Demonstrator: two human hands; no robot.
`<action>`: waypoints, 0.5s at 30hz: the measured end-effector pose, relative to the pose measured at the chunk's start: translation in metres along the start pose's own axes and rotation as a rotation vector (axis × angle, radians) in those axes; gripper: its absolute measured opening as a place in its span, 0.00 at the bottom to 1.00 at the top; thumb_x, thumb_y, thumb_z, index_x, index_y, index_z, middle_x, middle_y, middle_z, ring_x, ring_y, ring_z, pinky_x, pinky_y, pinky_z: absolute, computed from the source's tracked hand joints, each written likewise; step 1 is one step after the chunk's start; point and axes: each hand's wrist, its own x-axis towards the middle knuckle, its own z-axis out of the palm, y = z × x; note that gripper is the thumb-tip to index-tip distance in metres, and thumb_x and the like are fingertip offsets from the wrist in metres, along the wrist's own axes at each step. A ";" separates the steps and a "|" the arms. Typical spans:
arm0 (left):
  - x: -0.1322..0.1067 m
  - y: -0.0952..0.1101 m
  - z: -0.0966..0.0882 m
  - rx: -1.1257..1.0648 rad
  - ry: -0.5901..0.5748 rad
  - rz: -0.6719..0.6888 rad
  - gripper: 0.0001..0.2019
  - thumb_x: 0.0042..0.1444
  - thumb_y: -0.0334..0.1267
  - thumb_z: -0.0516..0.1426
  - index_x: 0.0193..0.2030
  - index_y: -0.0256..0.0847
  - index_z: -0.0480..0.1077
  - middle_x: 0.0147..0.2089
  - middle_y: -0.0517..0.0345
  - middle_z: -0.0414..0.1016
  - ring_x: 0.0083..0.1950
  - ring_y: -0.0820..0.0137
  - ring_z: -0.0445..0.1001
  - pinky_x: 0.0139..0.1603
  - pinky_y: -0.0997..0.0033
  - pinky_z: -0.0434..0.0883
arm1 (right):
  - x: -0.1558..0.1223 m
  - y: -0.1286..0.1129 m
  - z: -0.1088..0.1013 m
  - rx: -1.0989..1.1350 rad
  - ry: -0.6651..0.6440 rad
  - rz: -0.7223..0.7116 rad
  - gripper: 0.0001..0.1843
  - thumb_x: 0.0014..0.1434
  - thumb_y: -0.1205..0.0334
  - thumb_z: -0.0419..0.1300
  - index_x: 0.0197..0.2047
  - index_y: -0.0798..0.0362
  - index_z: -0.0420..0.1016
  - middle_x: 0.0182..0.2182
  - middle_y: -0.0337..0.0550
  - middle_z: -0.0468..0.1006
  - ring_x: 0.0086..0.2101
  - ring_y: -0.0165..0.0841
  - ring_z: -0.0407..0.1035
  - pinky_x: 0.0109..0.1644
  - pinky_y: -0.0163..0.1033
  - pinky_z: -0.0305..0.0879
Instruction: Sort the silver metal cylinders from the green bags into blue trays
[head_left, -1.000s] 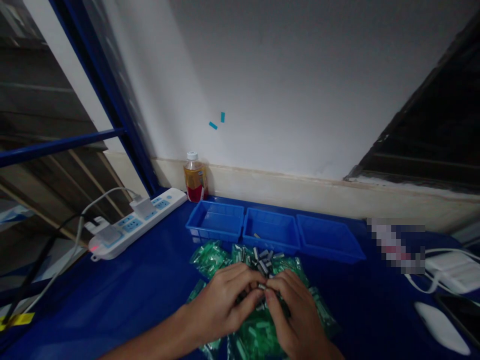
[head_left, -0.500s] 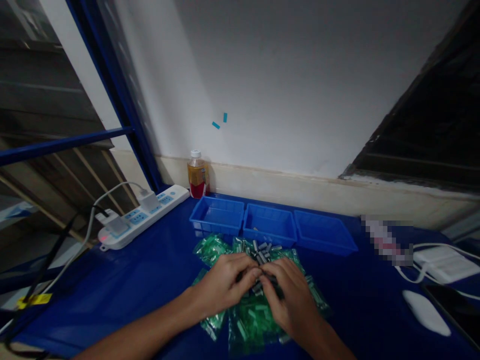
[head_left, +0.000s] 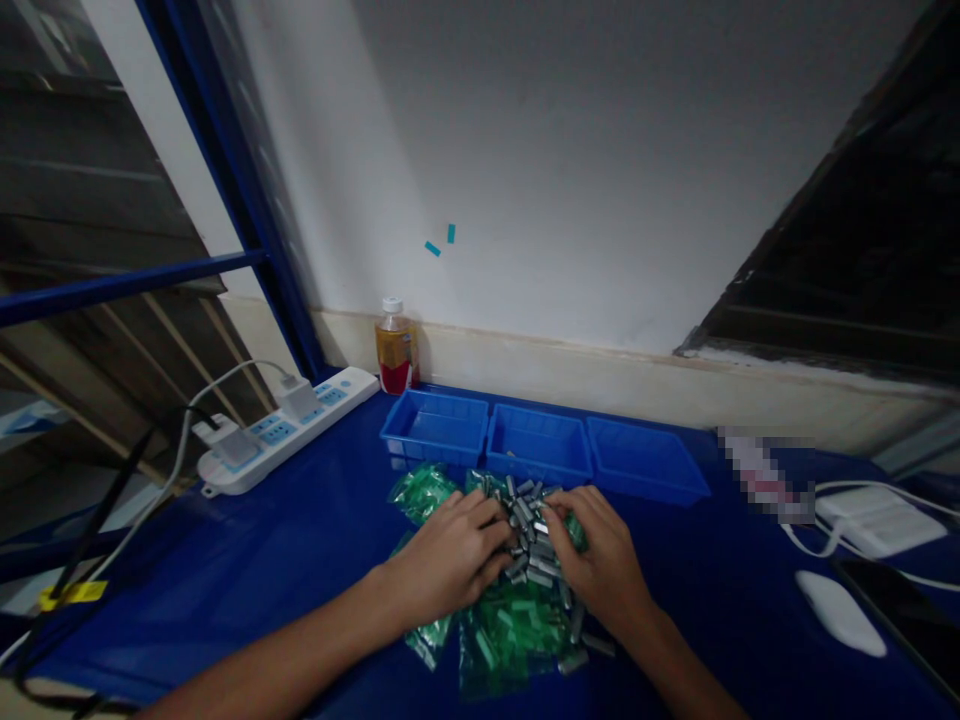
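Note:
My left hand (head_left: 454, 556) and my right hand (head_left: 596, 562) rest side by side on a heap of small grey metal pieces (head_left: 534, 545) lying on green plastic bags (head_left: 510, 635). The fingers of both hands curl down into the heap, the fingertips nearly meeting at its middle. What the fingers grip, if anything, is hidden under them. Just behind the heap stand three blue trays in a row: left tray (head_left: 435, 428), middle tray (head_left: 538, 443), right tray (head_left: 645, 462).
A blue table (head_left: 247, 560) carries everything. A white power strip (head_left: 281, 432) with plugs lies at the left, a drink bottle (head_left: 395, 347) stands by the wall. At the right lie a white mouse (head_left: 840, 612), a white box (head_left: 874, 520) with cables and a dark phone (head_left: 907, 620).
Both hands have moved slightly forward and apart over the heap; a second ago the fingertips were pinched together on one grey piece. More grey pieces now show between the hands.

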 end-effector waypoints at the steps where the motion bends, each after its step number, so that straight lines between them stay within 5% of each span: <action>1: 0.000 0.000 0.000 0.006 0.004 0.004 0.06 0.62 0.38 0.52 0.40 0.40 0.69 0.42 0.54 0.70 0.43 0.64 0.67 0.43 0.62 0.64 | 0.000 0.000 0.000 -0.002 -0.002 0.003 0.06 0.62 0.66 0.53 0.35 0.53 0.70 0.26 0.40 0.71 0.30 0.32 0.66 0.36 0.39 0.61; 5: 0.000 -0.003 -0.001 0.011 0.011 0.027 0.08 0.64 0.35 0.49 0.40 0.39 0.69 0.40 0.54 0.70 0.40 0.66 0.68 0.41 0.65 0.64 | 0.001 0.000 0.000 -0.007 -0.003 -0.011 0.06 0.62 0.66 0.53 0.35 0.53 0.70 0.26 0.40 0.71 0.29 0.32 0.66 0.35 0.39 0.61; 10: -0.002 -0.003 -0.007 0.036 -0.043 0.040 0.07 0.57 0.41 0.58 0.39 0.40 0.68 0.40 0.56 0.70 0.42 0.64 0.69 0.41 0.64 0.64 | 0.002 0.003 0.000 0.009 -0.002 -0.010 0.06 0.62 0.65 0.53 0.35 0.53 0.70 0.26 0.40 0.71 0.30 0.32 0.65 0.35 0.38 0.61; 15: -0.003 -0.005 -0.008 0.081 -0.060 0.038 0.03 0.60 0.34 0.54 0.39 0.40 0.68 0.38 0.56 0.71 0.40 0.65 0.70 0.41 0.65 0.64 | 0.002 0.008 0.000 -0.005 0.000 0.007 0.06 0.62 0.65 0.54 0.35 0.54 0.70 0.25 0.39 0.70 0.29 0.32 0.65 0.35 0.38 0.61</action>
